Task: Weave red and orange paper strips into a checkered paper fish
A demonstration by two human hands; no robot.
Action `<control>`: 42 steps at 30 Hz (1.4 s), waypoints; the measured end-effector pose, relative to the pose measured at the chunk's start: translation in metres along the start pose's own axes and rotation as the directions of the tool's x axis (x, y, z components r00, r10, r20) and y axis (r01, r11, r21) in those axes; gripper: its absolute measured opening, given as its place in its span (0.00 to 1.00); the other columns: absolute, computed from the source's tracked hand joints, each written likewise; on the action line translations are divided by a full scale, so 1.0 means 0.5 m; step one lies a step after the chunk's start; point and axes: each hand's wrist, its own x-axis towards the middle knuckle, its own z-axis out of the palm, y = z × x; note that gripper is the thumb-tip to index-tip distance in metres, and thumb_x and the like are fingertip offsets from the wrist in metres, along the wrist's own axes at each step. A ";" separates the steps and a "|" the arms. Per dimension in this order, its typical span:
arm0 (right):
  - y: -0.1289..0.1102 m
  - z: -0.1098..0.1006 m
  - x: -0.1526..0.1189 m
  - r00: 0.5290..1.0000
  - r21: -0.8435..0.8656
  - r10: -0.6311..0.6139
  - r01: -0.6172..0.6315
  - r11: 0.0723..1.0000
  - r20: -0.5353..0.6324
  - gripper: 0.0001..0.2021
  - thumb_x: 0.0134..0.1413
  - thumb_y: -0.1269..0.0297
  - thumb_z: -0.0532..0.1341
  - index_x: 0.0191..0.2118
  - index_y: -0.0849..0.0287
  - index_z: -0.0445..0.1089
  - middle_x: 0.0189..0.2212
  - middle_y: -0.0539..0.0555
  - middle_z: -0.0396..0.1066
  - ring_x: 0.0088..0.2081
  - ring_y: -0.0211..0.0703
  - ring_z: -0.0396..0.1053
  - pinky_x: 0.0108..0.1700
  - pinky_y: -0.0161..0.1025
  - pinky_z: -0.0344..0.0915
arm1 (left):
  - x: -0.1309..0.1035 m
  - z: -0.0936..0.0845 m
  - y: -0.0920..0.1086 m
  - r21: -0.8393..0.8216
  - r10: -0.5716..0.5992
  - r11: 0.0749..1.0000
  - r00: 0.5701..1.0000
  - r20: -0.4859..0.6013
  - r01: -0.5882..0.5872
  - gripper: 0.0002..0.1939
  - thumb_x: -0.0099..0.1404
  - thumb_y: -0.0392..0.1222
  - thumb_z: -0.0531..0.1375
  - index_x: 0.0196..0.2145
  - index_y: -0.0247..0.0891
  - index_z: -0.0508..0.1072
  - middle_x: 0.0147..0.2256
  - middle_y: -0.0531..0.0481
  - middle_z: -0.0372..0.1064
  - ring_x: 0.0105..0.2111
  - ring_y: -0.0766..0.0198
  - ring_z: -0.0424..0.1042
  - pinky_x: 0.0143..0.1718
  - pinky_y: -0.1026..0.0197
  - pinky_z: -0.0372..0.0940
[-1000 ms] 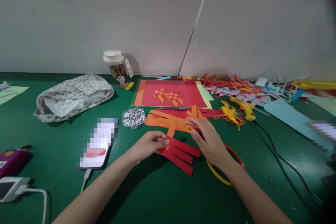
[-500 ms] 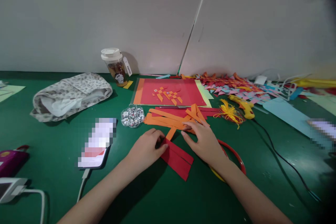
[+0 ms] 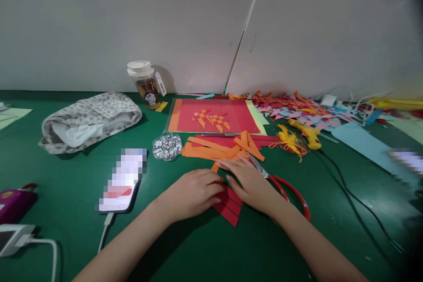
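Note:
Red paper (image 3: pixel 232 206) cut into long strips lies on the green table, slanting toward me. My left hand (image 3: pixel 198 194) curls over its far left part, fingers bent and thumb on the strips, keeping hold of them. My right hand (image 3: pixel 249 185) reaches over the far end of the red paper, fingers stretched out and thumb apart. Its fingertips are at a short orange strip (image 3: pixel 215 167), mostly covered by the hands. Just beyond are loose orange paper strips (image 3: pixel 206 150). Red-handled scissors (image 3: pixel 302 196) lie partly under my right forearm.
Behind the strips is a clear sleeve with red paper (image 3: pixel 238 110) and two woven paper fish (image 3: pixel 216 120). A bag of googly eyes (image 3: pixel 167 146), a phone (image 3: pixel 122 180), a cup (image 3: pixel 147 86) and a cloth (image 3: pixel 92 119) stand left. A yellow glue gun (image 3: pixel 307 134) lies right.
My left hand has moved right and flattened over the red paper. The right hand has shifted slightly left and down, uncovering the scissor blades. The red strips have fanned apart slightly.

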 end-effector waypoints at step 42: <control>0.053 -0.013 0.001 0.993 -0.277 0.081 -0.102 0.956 -0.089 0.19 0.60 0.57 0.52 0.55 0.53 0.64 0.57 0.61 0.61 0.59 0.56 0.54 0.55 0.60 0.53 | -0.051 0.013 0.015 -0.207 0.014 0.978 0.973 0.231 0.035 0.35 0.65 0.61 0.46 0.64 0.45 0.42 0.64 0.47 0.37 0.64 0.54 0.35 0.62 0.45 0.36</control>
